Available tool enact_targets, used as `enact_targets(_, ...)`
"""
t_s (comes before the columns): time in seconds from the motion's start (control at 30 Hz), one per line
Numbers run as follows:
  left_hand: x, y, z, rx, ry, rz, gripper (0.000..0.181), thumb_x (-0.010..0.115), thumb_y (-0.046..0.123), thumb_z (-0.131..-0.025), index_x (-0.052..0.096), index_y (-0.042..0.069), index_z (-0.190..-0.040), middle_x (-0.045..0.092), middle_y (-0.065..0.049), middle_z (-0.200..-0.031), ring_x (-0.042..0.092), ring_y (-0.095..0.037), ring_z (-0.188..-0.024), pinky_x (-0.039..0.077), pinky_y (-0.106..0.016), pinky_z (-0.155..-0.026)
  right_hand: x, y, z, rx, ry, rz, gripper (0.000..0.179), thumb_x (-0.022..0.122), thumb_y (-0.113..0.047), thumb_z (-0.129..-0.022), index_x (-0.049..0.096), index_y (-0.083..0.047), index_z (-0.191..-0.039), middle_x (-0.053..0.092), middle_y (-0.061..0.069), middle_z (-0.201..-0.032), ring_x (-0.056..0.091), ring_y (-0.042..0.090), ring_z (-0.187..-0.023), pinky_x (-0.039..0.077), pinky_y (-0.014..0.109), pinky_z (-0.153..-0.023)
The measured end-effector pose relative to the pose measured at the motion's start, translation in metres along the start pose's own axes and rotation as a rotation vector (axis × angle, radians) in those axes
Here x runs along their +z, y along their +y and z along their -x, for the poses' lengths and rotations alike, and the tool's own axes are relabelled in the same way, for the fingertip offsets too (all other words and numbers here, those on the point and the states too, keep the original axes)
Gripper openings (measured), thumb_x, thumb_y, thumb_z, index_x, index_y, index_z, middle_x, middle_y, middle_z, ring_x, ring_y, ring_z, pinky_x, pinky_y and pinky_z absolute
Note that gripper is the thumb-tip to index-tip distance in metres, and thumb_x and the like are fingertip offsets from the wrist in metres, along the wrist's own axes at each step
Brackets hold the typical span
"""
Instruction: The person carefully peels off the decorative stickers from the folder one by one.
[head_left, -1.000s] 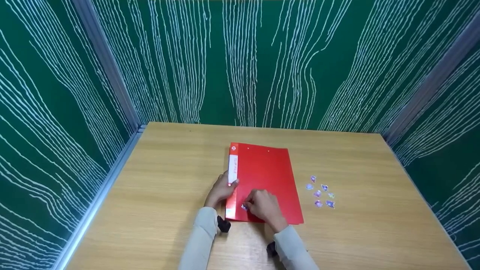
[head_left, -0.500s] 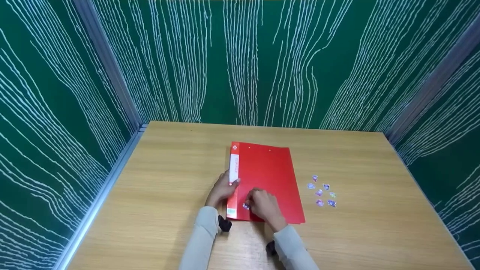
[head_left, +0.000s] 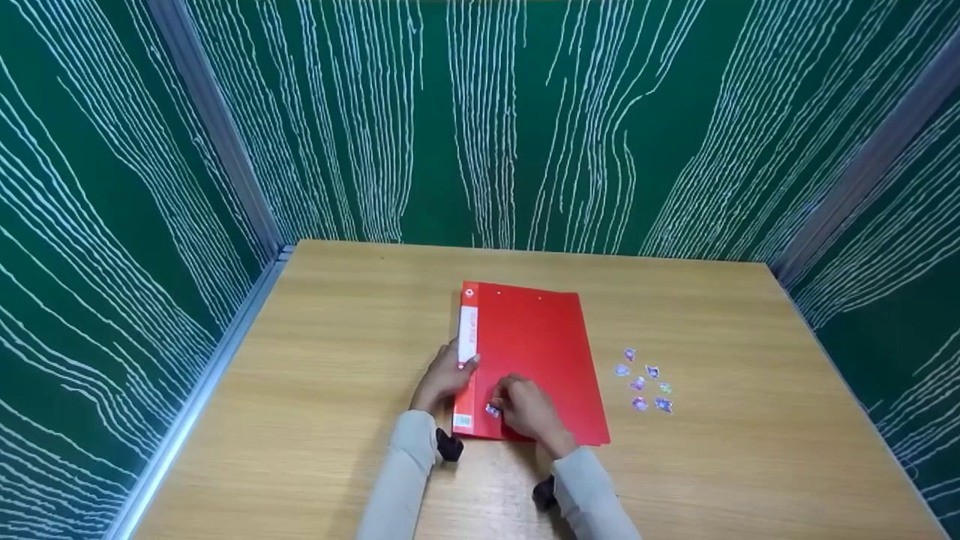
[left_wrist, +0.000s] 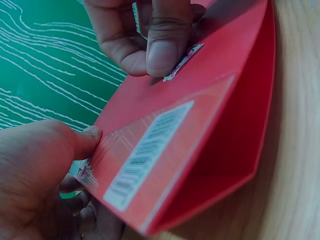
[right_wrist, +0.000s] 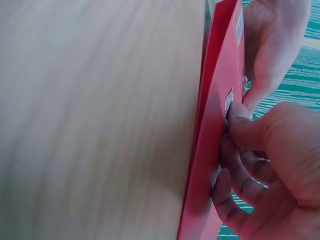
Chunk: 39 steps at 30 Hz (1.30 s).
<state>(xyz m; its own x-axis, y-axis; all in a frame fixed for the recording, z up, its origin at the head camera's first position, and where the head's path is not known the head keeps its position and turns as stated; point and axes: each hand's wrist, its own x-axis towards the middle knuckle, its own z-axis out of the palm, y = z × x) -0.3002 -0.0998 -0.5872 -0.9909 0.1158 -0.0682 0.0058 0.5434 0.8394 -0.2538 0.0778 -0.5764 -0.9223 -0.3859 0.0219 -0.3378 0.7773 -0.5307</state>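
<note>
A red file folder (head_left: 532, 337) lies on the wooden table with its spine to the left. My left hand (head_left: 442, 379) grips the spine, thumb on the cover and fingers around the outer side. Near the lower left of the cover, my right hand (head_left: 529, 409) holds a small shiny sticker (head_left: 492, 410) with thumb and curled fingers. From the left wrist, the thumb tip shows right at the sticker (left_wrist: 184, 62), close against the cover. A barcode label (left_wrist: 150, 155) marks the spine's lower end. The folder's bottom edge gapes a little there.
Several small purple and pink stickers (head_left: 637, 383) lie loosely grouped on the table (head_left: 720, 450) to the folder's right. Green walls (head_left: 480, 120) with white wavy lines enclose the table at the back and sides, with metal posts (head_left: 217, 127) at the corners.
Both hands keep almost the same place on the folder and sticker. The whole scene shifts slightly in the head view.
</note>
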Motion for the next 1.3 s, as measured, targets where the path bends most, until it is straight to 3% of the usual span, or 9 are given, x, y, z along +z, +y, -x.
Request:
enact_targets(0.3,-0.002,0.002,0.001,0.018,-0.006,-0.006,0.057,0.054,0.024,-0.101,0.036,0.002,-0.15,0.053,-0.024,-0.133,0.05,-0.035,-0.124,0.041,-0.052,-0.11,-0.001,0.005,-0.001,0.007,-0.023,-0.102,0.005,0.068,-0.007,-0.091,0.063,-0.008,-0.09,0.061,0.002,-0.081,0.054,0.013,-0.074,0.052,0.028,-0.071)
enact_targets(0.63,0.0,0.005,0.002,-0.058,-0.028,0.046,0.057,0.054,0.028,-0.102,0.036,0.007,-0.152,0.052,-0.02,-0.131,0.053,-0.031,-0.118,0.044,-0.051,-0.107,-0.002,0.007,0.0,0.077,-0.041,-0.141,0.009,0.065,-0.01,-0.095,0.056,-0.01,-0.098,0.057,0.002,-0.08,0.053,0.014,-0.073,0.049,0.027,-0.07)
enact_targets(0.9,-0.002,0.006,0.002,-0.094,-0.035,0.064,0.06,0.053,0.032,-0.102,0.033,0.013,-0.154,0.051,-0.018,-0.13,0.055,-0.03,-0.115,0.047,-0.049,-0.103,-0.008,0.008,-0.001,0.02,-0.055,-0.151,0.009,0.064,-0.01,-0.095,0.061,-0.009,-0.104,0.063,0.003,-0.089,0.055,0.015,-0.077,0.053,0.03,-0.074)
enact_targets(1.07,-0.001,0.003,0.002,-0.089,-0.038,0.053,0.058,0.054,0.032,-0.102,0.034,0.012,-0.153,0.051,-0.017,-0.129,0.056,-0.029,-0.115,0.048,-0.049,-0.102,-0.012,0.012,0.001,0.018,-0.089,-0.172,0.005,0.064,-0.009,-0.094,0.065,-0.01,-0.099,0.062,0.001,-0.087,0.055,0.014,-0.075,0.051,0.029,-0.071)
enact_targets(1.3,-0.001,0.001,0.001,-0.002,-0.007,0.023,0.054,0.054,0.025,-0.102,0.039,0.003,-0.148,0.055,-0.022,-0.128,0.053,-0.033,-0.12,0.042,-0.051,-0.108,-0.016,0.02,0.001,-0.064,-0.108,-0.195,0.004,0.062,-0.004,-0.094,0.064,-0.005,-0.097,0.065,0.0,-0.083,0.056,0.01,-0.072,0.049,0.024,-0.066)
